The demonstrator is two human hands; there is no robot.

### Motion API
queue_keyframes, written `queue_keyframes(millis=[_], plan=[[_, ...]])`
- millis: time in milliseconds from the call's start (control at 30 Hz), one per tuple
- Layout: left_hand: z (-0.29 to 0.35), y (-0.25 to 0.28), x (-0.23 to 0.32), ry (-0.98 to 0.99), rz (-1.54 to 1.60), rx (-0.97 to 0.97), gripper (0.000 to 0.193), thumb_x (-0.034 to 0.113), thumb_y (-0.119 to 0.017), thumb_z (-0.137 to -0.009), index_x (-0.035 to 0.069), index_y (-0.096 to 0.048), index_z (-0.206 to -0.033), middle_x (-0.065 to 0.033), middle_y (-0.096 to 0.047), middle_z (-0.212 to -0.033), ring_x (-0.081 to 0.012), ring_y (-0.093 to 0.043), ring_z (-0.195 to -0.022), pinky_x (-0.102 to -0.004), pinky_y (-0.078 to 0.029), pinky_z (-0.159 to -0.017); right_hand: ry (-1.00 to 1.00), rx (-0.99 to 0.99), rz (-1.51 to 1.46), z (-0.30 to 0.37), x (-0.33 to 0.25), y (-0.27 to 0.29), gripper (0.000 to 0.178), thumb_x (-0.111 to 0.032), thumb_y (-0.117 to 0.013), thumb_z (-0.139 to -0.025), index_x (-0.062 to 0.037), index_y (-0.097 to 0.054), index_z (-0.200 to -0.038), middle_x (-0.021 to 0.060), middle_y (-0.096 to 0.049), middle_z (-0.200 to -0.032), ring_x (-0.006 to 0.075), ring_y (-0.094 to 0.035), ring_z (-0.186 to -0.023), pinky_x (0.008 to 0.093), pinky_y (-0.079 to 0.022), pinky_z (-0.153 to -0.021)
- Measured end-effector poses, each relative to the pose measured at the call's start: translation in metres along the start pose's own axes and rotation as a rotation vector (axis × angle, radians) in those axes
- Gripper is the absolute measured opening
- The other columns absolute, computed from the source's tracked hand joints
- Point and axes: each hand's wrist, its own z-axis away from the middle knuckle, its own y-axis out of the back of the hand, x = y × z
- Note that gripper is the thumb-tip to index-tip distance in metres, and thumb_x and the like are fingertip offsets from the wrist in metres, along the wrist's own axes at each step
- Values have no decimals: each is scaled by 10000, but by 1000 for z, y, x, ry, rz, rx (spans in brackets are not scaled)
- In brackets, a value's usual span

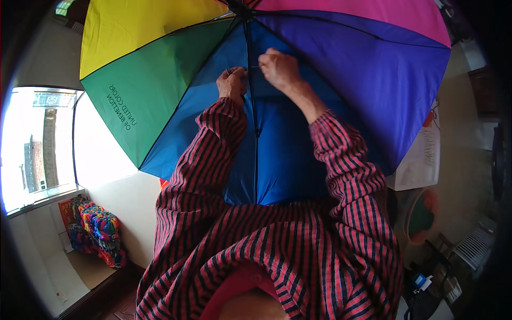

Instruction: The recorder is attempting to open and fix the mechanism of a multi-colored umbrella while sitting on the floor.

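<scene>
An opened umbrella (298,133) with yellow, green, blue, purple and pink panels spreads in front of me, its inner side with the black ribs facing me. My left hand (231,85) is closed in a pinch beside the black rib (256,112) that runs down the blue panel. Just right of that rib, my right hand (279,69) is raised with its fingers pinched together. A faint thin line shows between the two hands; it is too fine to name. What each set of fingertips holds is too small to make out. The ribs meet at a black hub (240,7) above.
At the left is a bright window (40,144), with a bundle of multicoloured cloth (98,229) below it. White paper (418,160) hangs on the right wall. A round woven-looking item (422,216), a pale slatted chair (476,245) and dark clutter lie at the lower right.
</scene>
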Motion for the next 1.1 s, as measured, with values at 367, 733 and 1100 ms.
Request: queue_keyframes(millis=[367,733,1100], plan=[[-8,21,-24,-683,-601,99,317,169,-741,-717,4,-683,-982,-49,-651,-793,-113,-572,-674,-236,-455,-631,-767,964,-1572,-6,48,153,44,-27,-541,-861,1,-521,-833,65,-517,-655,158,-526,-645,307,-509,-560],[-7,13,-22,-366,-305,11,317,163,-737,-738,46,-689,-1029,6,-610,-713,-82,-506,-583,-223,-396,-523,-150,-87,-170,-9,-18,10,53,-73,-548,-791,-37,-587,-782,139,-628,-699,324,-633,-619,409,-510,-546],[1,12,-14,-294,-214,-19,314,147,-726,-746,47,-681,-1040,29,-571,-671,-59,-450,-516,-209,-333,-451,-54,-220,16,-6,-37,-6,60,-36,-545,-751,-16,-570,-802,200,-620,-701,400,-625,-711,488,-501,-597]])
